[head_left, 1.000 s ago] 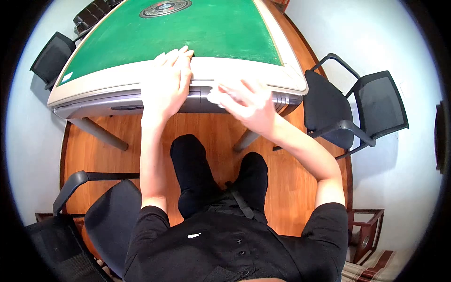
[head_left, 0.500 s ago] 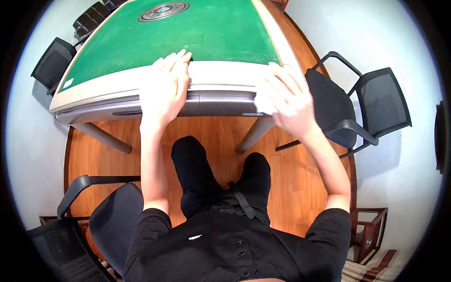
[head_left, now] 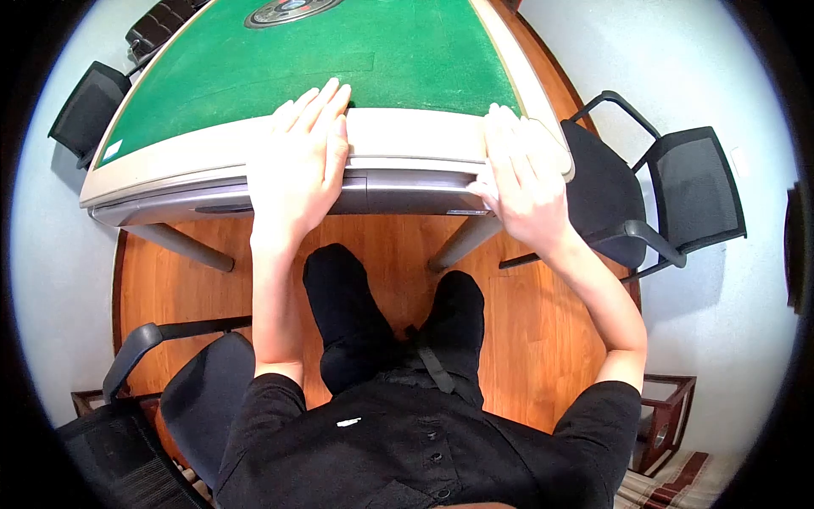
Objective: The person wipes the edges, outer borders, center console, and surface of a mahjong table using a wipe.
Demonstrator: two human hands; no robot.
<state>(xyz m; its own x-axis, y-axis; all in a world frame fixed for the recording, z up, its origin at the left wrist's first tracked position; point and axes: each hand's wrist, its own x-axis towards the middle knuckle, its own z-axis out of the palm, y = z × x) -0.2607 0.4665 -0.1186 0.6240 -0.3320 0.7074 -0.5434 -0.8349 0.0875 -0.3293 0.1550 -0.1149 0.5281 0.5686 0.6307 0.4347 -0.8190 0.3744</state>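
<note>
A mahjong table with a green felt top and a pale rim stands in front of me. My left hand lies on the near rim, fingers stretched forward and their tips over the felt. At the near right corner my right hand presses down over the rim. A crumpled white cloth shows under its palm, beside the thumb, mostly hidden. Below the rim runs the grey front panel of the table.
A round control disc is set in the felt. Black chairs stand at the right, lower left and far left. A wooden stand is at the lower right. Table legs reach the wooden floor.
My right hand has shifted slightly right and forward along the corner, and less of the white cloth shows. My left hand stays on the rim. The view has moved a little.
</note>
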